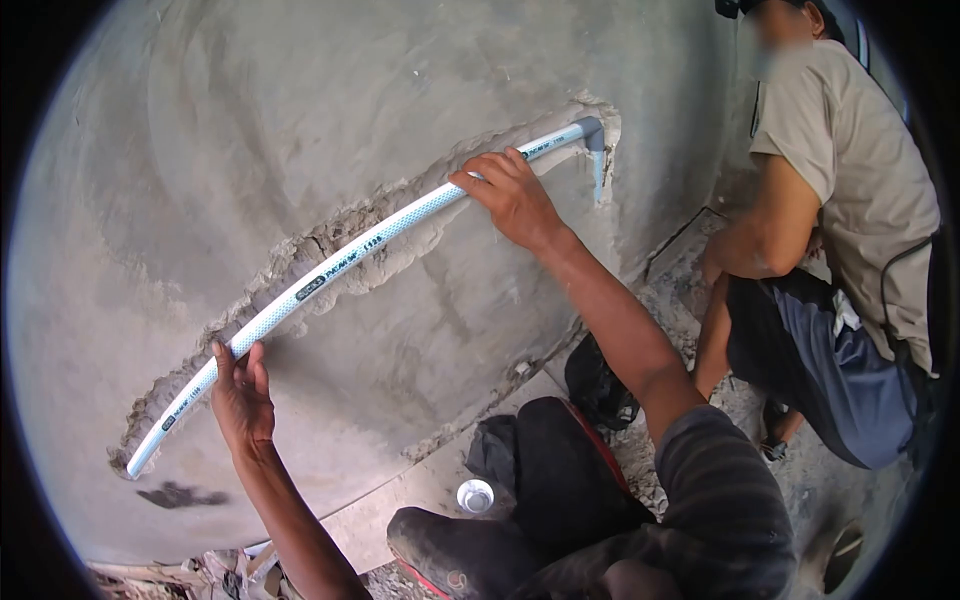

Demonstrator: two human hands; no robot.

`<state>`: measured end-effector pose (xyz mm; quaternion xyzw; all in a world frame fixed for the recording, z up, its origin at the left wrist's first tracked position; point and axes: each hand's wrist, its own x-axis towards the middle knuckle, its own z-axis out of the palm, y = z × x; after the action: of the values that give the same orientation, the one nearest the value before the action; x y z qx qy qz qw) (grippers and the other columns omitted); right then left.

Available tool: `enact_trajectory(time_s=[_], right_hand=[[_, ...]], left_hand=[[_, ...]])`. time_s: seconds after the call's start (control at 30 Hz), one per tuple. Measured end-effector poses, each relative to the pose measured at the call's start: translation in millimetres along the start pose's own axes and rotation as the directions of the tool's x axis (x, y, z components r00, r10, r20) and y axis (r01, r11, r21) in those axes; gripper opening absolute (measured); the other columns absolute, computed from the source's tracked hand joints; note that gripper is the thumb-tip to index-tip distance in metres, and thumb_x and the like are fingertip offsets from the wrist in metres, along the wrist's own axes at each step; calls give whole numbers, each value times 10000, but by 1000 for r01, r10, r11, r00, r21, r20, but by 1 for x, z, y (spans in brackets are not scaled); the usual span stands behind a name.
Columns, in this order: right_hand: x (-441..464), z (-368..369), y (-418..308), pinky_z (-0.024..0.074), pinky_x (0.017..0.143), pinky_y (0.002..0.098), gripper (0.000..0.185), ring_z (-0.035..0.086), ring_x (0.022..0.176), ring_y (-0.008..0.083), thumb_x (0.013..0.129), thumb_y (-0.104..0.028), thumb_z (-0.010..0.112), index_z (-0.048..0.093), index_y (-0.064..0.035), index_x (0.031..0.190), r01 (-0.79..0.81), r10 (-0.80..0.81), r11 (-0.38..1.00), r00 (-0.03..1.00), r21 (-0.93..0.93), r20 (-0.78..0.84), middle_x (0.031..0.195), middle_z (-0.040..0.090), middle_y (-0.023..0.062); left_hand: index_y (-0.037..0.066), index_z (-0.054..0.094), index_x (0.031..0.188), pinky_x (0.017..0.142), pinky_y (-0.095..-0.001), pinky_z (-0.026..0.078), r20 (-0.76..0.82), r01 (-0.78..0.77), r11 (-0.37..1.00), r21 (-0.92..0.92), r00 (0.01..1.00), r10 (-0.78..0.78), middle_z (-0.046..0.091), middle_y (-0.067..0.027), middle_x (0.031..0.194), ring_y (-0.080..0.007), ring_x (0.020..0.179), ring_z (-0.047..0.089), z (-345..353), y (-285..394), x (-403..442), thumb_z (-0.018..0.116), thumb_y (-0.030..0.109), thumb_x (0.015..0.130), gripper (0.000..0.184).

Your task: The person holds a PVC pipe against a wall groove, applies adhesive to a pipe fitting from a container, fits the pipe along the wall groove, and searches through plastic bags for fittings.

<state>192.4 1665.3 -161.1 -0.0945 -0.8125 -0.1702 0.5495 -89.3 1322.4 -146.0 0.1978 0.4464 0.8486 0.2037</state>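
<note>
Hands (243,400) (512,198) hold smooth, patterned pipe (345,263) along jagged groove (315,244).

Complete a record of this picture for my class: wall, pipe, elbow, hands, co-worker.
Wall: grey, with a rough-edged groove
Pipe: pale, printed, slanting along the groove
Elbow: grey, at the pipe's upper right end
Left hand: grips the pipe's lower part
Right hand: grips the pipe nearer the elbow
Co-worker: at the right, beige shirt
</note>
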Motion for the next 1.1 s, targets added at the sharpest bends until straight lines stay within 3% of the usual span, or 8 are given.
enact_trajectory(time_s=[0.23,0.53,0.63,0.73,0.83,0.9,1.0,1.1], right_hand=[[6,-3,9,458,930,447,331,597,1054,303,799,-5,583,674,-40,1116,125,-123,991,992,-43,39,1069,654,124],[-4,20,38,437,1003,457,447,555,1184,336,879,91,558,586,-27,1310,204,-191,976,971,-81,145,1242,597,154],[-5,22,32,438,1002,457,431,559,1171,334,884,80,572,589,-21,1303,190,-180,978,976,-85,120,1240,598,152],[-10,26,44,437,996,469,418,563,1152,338,888,73,574,592,-12,1297,223,-216,972,972,-73,92,1226,602,153],[-4,28,36,425,997,495,390,569,1127,343,885,49,578,605,1,1272,231,-229,970,973,-73,37,1195,608,155],[0,13,24,417,996,502,408,578,1113,336,845,0,603,620,-22,1253,208,-205,972,978,-105,42,1167,615,158],[-1,13,34,433,945,457,388,605,1086,270,834,-11,664,660,-59,1219,207,-204,978,976,36,-80,1118,660,99],[-11,27,46,430,920,436,284,597,1048,258,846,-54,675,685,-48,1130,153,-124,980,969,127,-216,1105,646,75]], left_hand=[[-48,565,1147,687,-213,623,162,238,965,-107,962,-219,672,-152,992,-176,821,703,-13,-2,32,628,255,982,351],[33,577,726,348,-257,336,-149,-36,866,498,981,127,589,-76,564,-105,416,490,-48,26,-3,639,446,957,478],[-8,569,971,461,-275,422,-579,-208,745,634,511,636,568,-65,735,-122,551,517,-140,71,14,522,404,1019,417],[-63,579,1177,999,-463,428,-454,22,456,890,139,880,629,-285,1170,-419,1160,568,-247,109,68,499,302,993,417],[-56,657,976,890,-457,464,-376,225,317,921,303,876,660,-288,1011,-405,984,630,-274,133,87,435,418,983,523],[-12,666,882,642,-370,475,-434,-108,571,814,540,721,691,-128,886,-212,712,575,-241,126,77,453,398,980,472],[35,724,1136,712,-347,537,-402,-273,605,748,539,740,733,-120,1062,-231,902,693,-321,130,140,461,442,970,512],[59,759,991,769,-470,520,-486,380,374,846,262,834,729,-174,1031,-351,906,684,-408,158,201,443,423,833,507]])
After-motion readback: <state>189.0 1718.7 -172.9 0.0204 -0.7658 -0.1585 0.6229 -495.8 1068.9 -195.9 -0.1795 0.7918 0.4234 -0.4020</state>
